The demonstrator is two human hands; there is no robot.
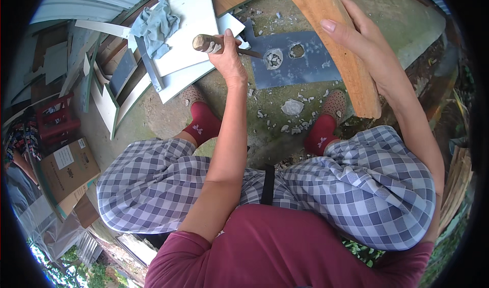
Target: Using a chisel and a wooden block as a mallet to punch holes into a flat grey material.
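My left hand (pixel 227 61) is closed around a chisel with a thick, worn wooden handle (pixel 204 43). Its narrow dark blade reaches right, toward a rough hole (pixel 273 59) in a flat dark grey panel (pixel 298 76) on the ground. Whitish broken bits fill that hole, and a second hole (pixel 296 50) lies just right of it. Raised at the right, my right hand (pixel 364 36) grips a thick, slightly curved wooden plank (pixel 351 76), thumb on its upper face. The plank hangs above the panel's right side; its upper end runs out of view.
Pale rubble (pixel 292 107) is scattered between my feet in red socks and perforated shoes. At left lie white boards (pixel 191 18), a grey-blue cloth (pixel 155 25) and leaning offcuts (pixel 109 104). Farther left are a red plastic stool (pixel 58 117) and a cardboard box (pixel 69 168). Split wood (pixel 456 181) stands right.
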